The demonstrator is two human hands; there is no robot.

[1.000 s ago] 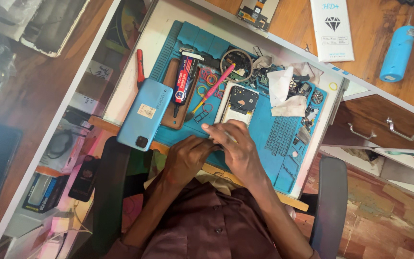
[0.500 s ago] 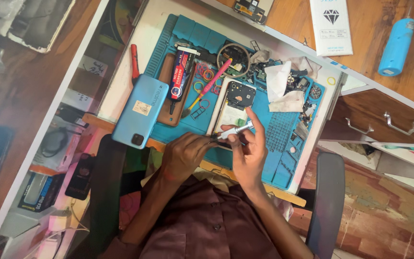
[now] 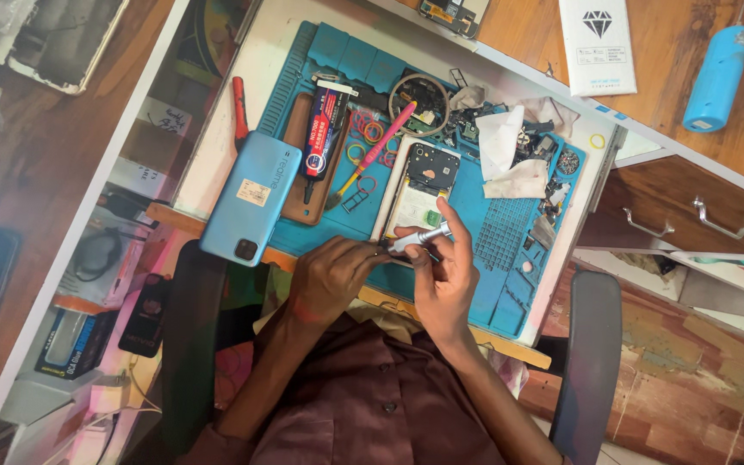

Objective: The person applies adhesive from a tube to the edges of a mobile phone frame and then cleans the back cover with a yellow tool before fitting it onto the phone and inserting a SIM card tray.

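Over blue silicone repair mat (image 3: 510,258): right hand (image 3: 445,280) gripping slim silver screwdriver (image 3: 419,238), left hand (image 3: 333,275) seemingly pinching its tip; aligning on opened phone (image 3: 424,185) next.

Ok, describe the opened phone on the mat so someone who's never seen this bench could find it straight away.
Start at the blue work mat on the white bench. Near its middle, just beyond the right hand holding a silver tool, lies the opened phone. Unlike the light blue phone back cover at the mat's left edge, it shows bare insides: a dark upper part and a pale lower part.
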